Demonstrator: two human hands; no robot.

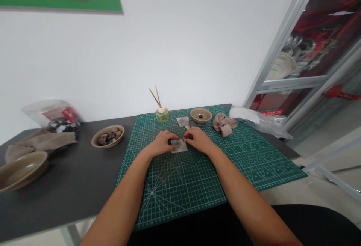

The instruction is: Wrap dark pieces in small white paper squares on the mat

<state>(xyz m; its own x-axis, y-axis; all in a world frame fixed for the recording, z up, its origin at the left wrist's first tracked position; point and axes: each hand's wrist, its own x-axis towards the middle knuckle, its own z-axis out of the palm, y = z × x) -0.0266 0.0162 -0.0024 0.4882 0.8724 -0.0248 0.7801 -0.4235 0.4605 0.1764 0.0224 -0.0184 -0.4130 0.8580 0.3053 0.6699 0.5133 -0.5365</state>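
I look down at two bent hands over a green mat (197, 186). The paper (180, 148) lies on the mat between them, and the fingers hide bits of its edges. The left hand (163, 143) is curled, with thumb and first finger apart on the left side of the paper. The right hand (196, 139) curls at the top right corner, thumb and fingertips close together. Those tips are too small for me to see well, so I can't say if they pinch anything.

A second paper (183, 121) lies just past the hands. Beside it sits a small bowl (194, 115) with one dark lump (201, 116) in it. To its right is a bunched cloth (221, 121). A clear bag (255, 120) lies next to that, and I can't tell what is inside.

On the dark table (70, 186), the left bowl (105, 146) holds a pile of brown lumps (109, 137). The big bowl (25, 165) is cut off by the edge of my view. Behind it lies a rag (53, 141), and past that a clear jar (42, 112) with blurry dark and white bits (62, 123). At the back of the mat stands a bottle (162, 115) with two sticks (155, 97) and something yellow-green in it.
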